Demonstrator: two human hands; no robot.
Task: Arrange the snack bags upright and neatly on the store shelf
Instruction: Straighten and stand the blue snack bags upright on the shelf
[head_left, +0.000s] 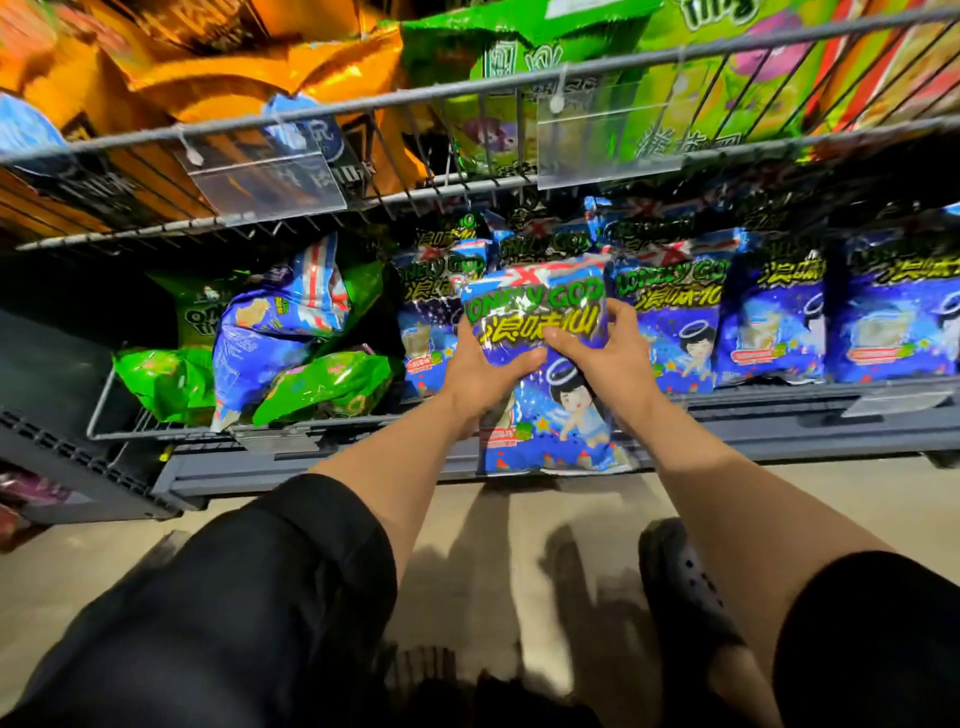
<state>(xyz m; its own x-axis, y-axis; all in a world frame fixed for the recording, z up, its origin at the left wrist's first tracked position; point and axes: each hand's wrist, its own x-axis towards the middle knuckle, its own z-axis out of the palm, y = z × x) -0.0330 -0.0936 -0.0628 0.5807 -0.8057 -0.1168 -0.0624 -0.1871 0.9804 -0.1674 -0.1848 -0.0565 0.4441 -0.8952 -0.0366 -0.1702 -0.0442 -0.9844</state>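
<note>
In the head view, both hands held one blue snack bag (545, 364) upright in front of the lower shelf (779, 415), its bottom edge hanging below the shelf lip. The left hand (483, 371) gripped the bag's left side with its fingers (524, 358) curled across the front, and the right hand (605, 353) clamped the right side, thumb on the front and the other fingers wrapped behind the edge. A row of matching blue bags (779, 312) stood upright behind and to the right, while a toppled heap of blue and green bags (291, 343) lay at the left end of the same shelf.

To place it well, the bag probably needed lifting clear of the shelf lip before going in, then setting on its bottom seam, face forward, flush against the standing bags. A light grip at the sides seemed wise, since squeezing could crush the contents. The heap on the left looked like the work remaining.
</note>
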